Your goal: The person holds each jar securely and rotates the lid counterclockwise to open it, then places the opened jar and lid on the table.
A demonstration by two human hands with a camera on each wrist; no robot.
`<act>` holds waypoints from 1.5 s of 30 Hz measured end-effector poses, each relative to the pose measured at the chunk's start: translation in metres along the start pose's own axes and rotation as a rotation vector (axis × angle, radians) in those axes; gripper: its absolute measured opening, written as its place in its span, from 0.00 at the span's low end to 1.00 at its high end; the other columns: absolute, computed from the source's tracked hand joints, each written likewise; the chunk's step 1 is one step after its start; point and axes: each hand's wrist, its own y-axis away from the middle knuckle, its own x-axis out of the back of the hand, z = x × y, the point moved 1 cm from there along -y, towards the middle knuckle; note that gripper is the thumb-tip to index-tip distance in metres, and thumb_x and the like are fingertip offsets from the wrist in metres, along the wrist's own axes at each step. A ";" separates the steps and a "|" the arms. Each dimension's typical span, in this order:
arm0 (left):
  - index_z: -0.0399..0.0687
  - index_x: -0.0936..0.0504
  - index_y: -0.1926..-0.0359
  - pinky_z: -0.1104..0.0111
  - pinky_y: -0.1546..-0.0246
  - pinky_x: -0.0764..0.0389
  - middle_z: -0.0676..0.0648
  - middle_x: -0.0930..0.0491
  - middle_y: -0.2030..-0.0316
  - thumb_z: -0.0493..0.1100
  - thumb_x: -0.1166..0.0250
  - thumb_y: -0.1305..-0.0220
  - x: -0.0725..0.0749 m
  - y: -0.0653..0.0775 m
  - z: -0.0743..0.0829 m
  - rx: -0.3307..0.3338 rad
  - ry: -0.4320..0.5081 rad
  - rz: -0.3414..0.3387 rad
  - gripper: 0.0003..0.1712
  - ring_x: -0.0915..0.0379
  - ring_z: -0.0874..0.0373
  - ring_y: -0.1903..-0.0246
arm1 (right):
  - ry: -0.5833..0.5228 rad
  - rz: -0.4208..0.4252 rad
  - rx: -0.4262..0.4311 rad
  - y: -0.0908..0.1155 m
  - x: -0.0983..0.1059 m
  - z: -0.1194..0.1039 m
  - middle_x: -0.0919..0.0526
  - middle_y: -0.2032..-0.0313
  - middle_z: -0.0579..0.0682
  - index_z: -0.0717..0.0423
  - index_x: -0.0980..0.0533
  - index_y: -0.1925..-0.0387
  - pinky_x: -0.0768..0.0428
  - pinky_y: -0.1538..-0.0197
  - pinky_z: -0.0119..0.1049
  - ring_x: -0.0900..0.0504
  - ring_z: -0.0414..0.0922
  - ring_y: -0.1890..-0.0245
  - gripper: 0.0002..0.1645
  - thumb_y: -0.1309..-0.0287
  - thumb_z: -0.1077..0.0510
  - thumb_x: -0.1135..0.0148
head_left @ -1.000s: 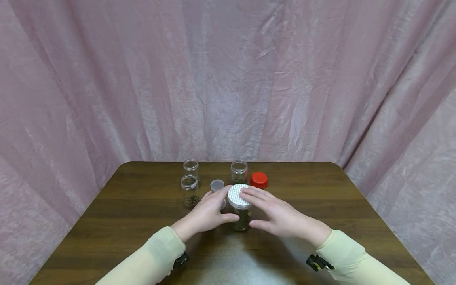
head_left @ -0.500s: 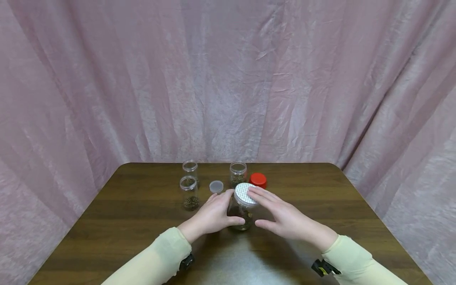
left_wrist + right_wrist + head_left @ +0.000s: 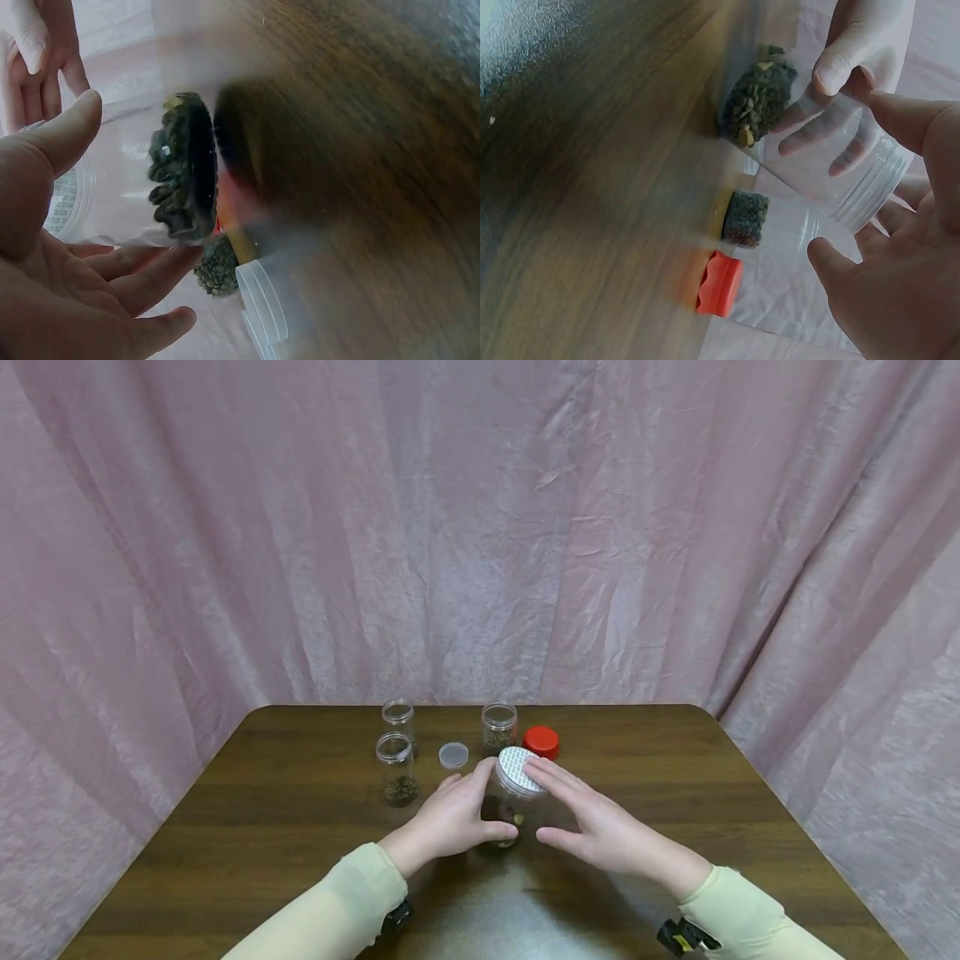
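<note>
A clear jar (image 3: pixel 517 770) with a white patterned disc over its mouth leans to the right in the head view. Dark green seed-like pieces (image 3: pixel 759 97) fill its lower part, mixed with a few yellow bits. My left hand (image 3: pixel 457 814) grips the jar's side, thumb in front and fingers behind. My right hand (image 3: pixel 600 822) is spread at the jar's top, its straight fingers touching the disc's right edge. In the head view the right thumb stands apart from the jar. Whether the jar's base touches the table is hard to tell.
Behind stand clear jars, one at left (image 3: pixel 395 768), one further back (image 3: pixel 397 720) and one in the centre (image 3: pixel 498 727). A red lid (image 3: pixel 542 741) lies right of the centre jar. A round translucent piece (image 3: pixel 453 755) sits just beyond my left hand.
From upright, the jar has tipped rightward, its top shifting right and the pieces inside shifting. Both my hands have moved slightly right with it. The other jars and the red lid stay put.
</note>
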 end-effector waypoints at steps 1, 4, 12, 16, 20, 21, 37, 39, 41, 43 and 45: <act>0.36 0.39 0.18 0.36 0.24 0.37 0.37 0.22 0.28 0.56 0.16 0.37 0.001 0.001 -0.001 0.003 0.005 -0.001 0.60 0.23 0.41 0.30 | -0.008 -0.002 -0.003 0.000 0.000 -0.001 0.40 0.15 0.56 0.56 0.39 0.14 0.45 0.20 0.32 0.40 0.58 0.16 0.50 0.29 0.59 0.24; 0.38 0.39 0.17 0.39 0.29 0.29 0.38 0.20 0.29 0.57 0.16 0.37 0.002 0.003 -0.002 0.013 0.009 -0.001 0.60 0.22 0.37 0.32 | -0.019 -0.004 -0.009 0.000 -0.002 -0.003 0.41 0.15 0.56 0.55 0.40 0.14 0.47 0.20 0.30 0.41 0.58 0.16 0.51 0.29 0.59 0.24; 0.43 0.39 0.17 0.41 0.39 0.19 0.40 0.18 0.34 0.58 0.15 0.39 0.006 0.008 -0.008 0.023 0.016 -0.010 0.60 0.22 0.38 0.35 | -0.046 -0.033 -0.048 -0.003 -0.006 -0.008 0.43 0.13 0.52 0.54 0.42 0.13 0.43 0.19 0.37 0.42 0.55 0.15 0.53 0.29 0.59 0.24; 0.43 0.39 0.17 0.42 0.39 0.19 0.40 0.17 0.35 0.58 0.15 0.38 0.010 0.010 -0.009 0.020 0.030 -0.026 0.60 0.21 0.41 0.35 | -0.048 -0.045 -0.073 -0.004 -0.008 -0.009 0.44 0.13 0.50 0.52 0.44 0.12 0.37 0.20 0.49 0.40 0.53 0.16 0.54 0.29 0.59 0.24; 0.41 0.39 0.17 0.44 0.39 0.18 0.38 0.19 0.34 0.58 0.16 0.37 0.015 0.012 -0.010 0.022 0.022 -0.044 0.60 0.19 0.43 0.36 | -0.045 -0.059 -0.088 -0.005 -0.010 -0.010 0.44 0.13 0.49 0.50 0.45 0.11 0.32 0.23 0.57 0.38 0.54 0.17 0.54 0.27 0.57 0.25; 0.41 0.39 0.17 0.45 0.40 0.17 0.38 0.19 0.34 0.58 0.16 0.37 0.015 0.013 -0.011 0.023 0.017 -0.048 0.59 0.18 0.44 0.37 | -0.044 -0.062 -0.091 -0.005 -0.010 -0.010 0.44 0.13 0.49 0.50 0.45 0.11 0.32 0.23 0.58 0.38 0.54 0.17 0.53 0.27 0.56 0.25; 0.41 0.28 0.27 0.48 0.51 0.14 0.39 0.19 0.38 0.57 0.13 0.41 0.019 0.019 -0.009 0.022 -0.070 -0.029 0.50 0.15 0.44 0.51 | -0.006 -0.068 -0.138 -0.021 -0.002 -0.005 0.29 0.21 0.53 0.49 0.36 0.15 0.27 0.27 0.62 0.28 0.55 0.23 0.43 0.21 0.44 0.32; 0.41 0.29 0.26 0.47 0.48 0.14 0.38 0.20 0.35 0.57 0.14 0.40 0.018 0.020 -0.009 0.029 -0.065 -0.032 0.51 0.14 0.42 0.49 | -0.002 -0.069 -0.161 -0.025 -0.002 -0.007 0.28 0.22 0.54 0.49 0.35 0.15 0.27 0.27 0.63 0.27 0.57 0.24 0.42 0.20 0.42 0.34; 0.41 0.30 0.25 0.47 0.48 0.14 0.38 0.21 0.36 0.58 0.14 0.40 0.018 0.021 -0.011 0.030 -0.064 -0.034 0.52 0.14 0.42 0.50 | 0.004 -0.073 -0.180 -0.029 -0.002 -0.007 0.28 0.22 0.55 0.49 0.35 0.15 0.27 0.28 0.64 0.26 0.58 0.25 0.41 0.20 0.41 0.35; 0.41 0.31 0.24 0.48 0.49 0.14 0.39 0.20 0.38 0.58 0.14 0.40 0.017 0.021 -0.012 0.029 -0.067 -0.034 0.53 0.14 0.43 0.50 | 0.007 -0.077 -0.193 -0.033 -0.001 -0.008 0.27 0.23 0.55 0.49 0.35 0.15 0.26 0.29 0.65 0.25 0.58 0.26 0.42 0.20 0.39 0.36; 0.40 0.31 0.24 0.48 0.50 0.14 0.39 0.20 0.40 0.58 0.14 0.40 0.017 0.022 -0.012 0.023 -0.075 -0.031 0.54 0.14 0.44 0.51 | 0.010 -0.082 -0.202 -0.036 -0.002 -0.008 0.27 0.23 0.54 0.48 0.35 0.15 0.25 0.29 0.64 0.24 0.57 0.26 0.42 0.20 0.38 0.36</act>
